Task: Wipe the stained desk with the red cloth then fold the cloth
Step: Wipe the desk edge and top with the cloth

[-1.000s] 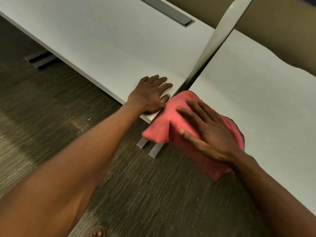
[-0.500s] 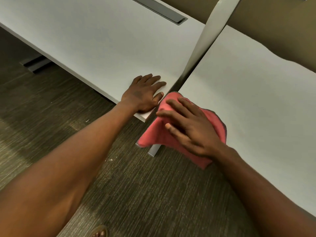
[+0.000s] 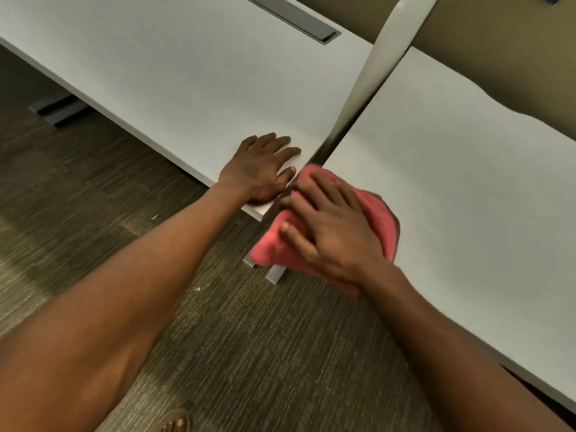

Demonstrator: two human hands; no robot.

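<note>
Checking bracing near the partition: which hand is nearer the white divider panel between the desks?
Left. The left hand lies flat on the left desk beside the divider panel; the right hand presses the red cloth slightly farther away.

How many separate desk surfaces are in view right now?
2. The left desk lies under the flat left hand. The right desk, past the divider panel, has the red cloth under the right hand at its near corner.

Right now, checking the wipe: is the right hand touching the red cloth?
Touching. The head view shows the right hand pressed flat on the red cloth.
</note>
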